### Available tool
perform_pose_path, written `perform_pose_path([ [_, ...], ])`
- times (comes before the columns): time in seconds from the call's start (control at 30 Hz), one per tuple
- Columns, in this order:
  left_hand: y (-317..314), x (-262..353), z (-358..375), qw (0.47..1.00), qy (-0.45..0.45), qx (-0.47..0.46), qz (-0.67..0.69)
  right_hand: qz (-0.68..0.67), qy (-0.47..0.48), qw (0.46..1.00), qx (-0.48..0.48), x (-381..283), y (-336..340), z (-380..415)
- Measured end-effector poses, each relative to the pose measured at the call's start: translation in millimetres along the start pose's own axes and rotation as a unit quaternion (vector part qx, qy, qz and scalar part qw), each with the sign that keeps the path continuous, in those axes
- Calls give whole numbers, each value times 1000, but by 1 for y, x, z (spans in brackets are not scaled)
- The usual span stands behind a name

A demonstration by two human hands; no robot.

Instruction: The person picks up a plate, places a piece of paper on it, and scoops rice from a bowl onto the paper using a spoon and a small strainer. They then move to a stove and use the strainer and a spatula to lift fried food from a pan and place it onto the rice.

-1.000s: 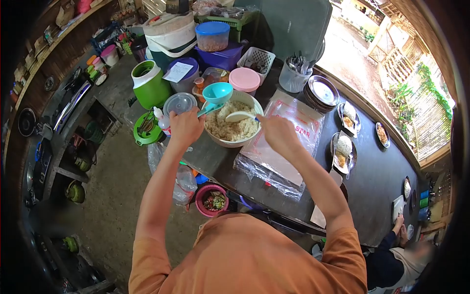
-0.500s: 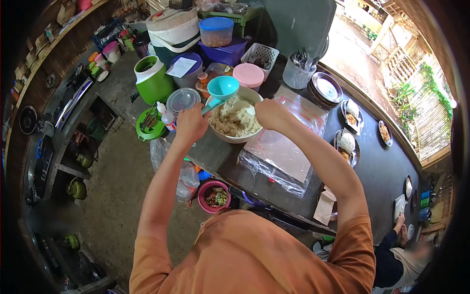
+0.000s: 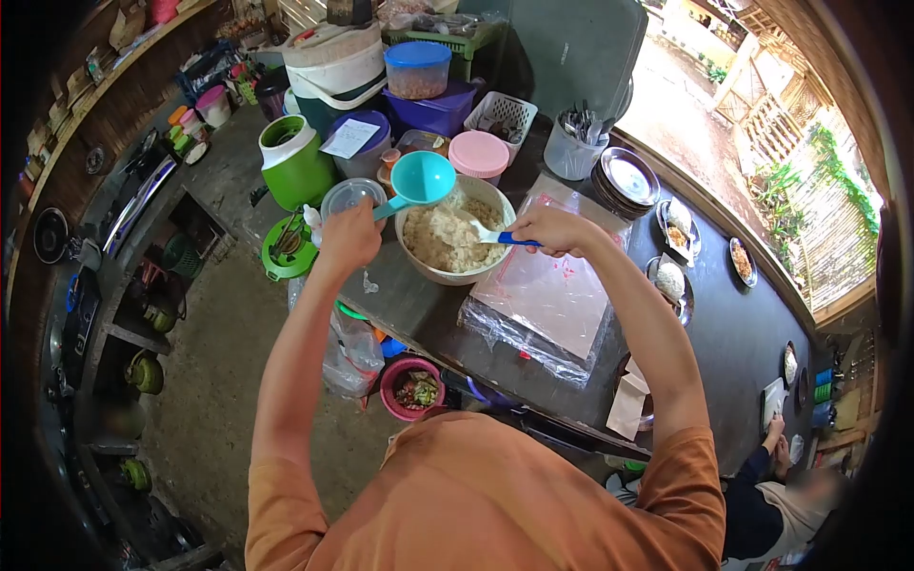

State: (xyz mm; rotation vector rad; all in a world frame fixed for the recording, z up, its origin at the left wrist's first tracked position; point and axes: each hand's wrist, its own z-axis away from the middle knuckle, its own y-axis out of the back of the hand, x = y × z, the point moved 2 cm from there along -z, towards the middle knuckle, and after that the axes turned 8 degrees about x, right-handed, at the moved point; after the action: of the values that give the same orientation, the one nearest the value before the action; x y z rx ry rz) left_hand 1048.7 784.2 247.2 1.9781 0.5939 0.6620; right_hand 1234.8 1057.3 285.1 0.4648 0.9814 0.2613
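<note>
- Two utensils are in our grasp over a wide, round, off-white bowl (image 3: pixel 447 276) that stands on the dark, smooth surface (image 3: pixel 733 362), far from our body and a little left of the paper stack.
- Our left hand (image 3: pixel 350 233) is curled closed around the handle of a turquoise plastic scoop (image 3: pixel 423 179) with a deep, rounded cup. The cup hangs over the far left part of the bowl, and we see no rice in it; whether it touches the rim we cannot tell.
- Our right hand (image 3: pixel 552 231) has its fingers closed on the blue handle of a white-bladed serving spoon (image 3: pixel 505 237), the blade reaching into the bowl from the right.
- We judge the step in hand to be loosening or gathering the pale cooked rice (image 3: pixel 447 246). For filling the scoop, the next move would call for a loaded blade and a steady cup held low beside it.
- The rice looks soft and clumpy, heaped unevenly with loose grains between the lumps, so we would expect it to cling to the blade.
- Right of the bowl lies a flat stack of light brown paper sheets (image 3: pixel 547 305), with glossy, crinkled clear plastic about it.
- Farther right, a smooth domed white rice mound (image 3: pixel 669 281) sits on a plate, a rounded shape beside the rough heap in our bowl.
- Beyond the bowl we see a squat tub with a pink ribbed lid (image 3: pixel 479 147).
</note>
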Motion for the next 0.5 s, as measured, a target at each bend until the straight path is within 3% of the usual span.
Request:
perform_pose_path([
  [0.07, 6, -5, 0, 999, 8, 33, 25, 28, 8, 999, 24, -5, 13, 13],
  [0.2, 30, 6, 1, 999, 34, -3, -5, 47, 39, 994, 88, -9, 36, 33],
  [0.4, 21, 31, 8, 998, -31, -4, -60, 61, 124, 967, 216, -34, 17, 42],
  [0.47, 15, 39, 8, 996, -75, 16, -54, 244, 287, 855, 355, -42, -3, 46],
  [0.5, 15, 41, 7, 996, -75, 18, -54, 252, 266, 861, 352, -43, -13, 46],
])
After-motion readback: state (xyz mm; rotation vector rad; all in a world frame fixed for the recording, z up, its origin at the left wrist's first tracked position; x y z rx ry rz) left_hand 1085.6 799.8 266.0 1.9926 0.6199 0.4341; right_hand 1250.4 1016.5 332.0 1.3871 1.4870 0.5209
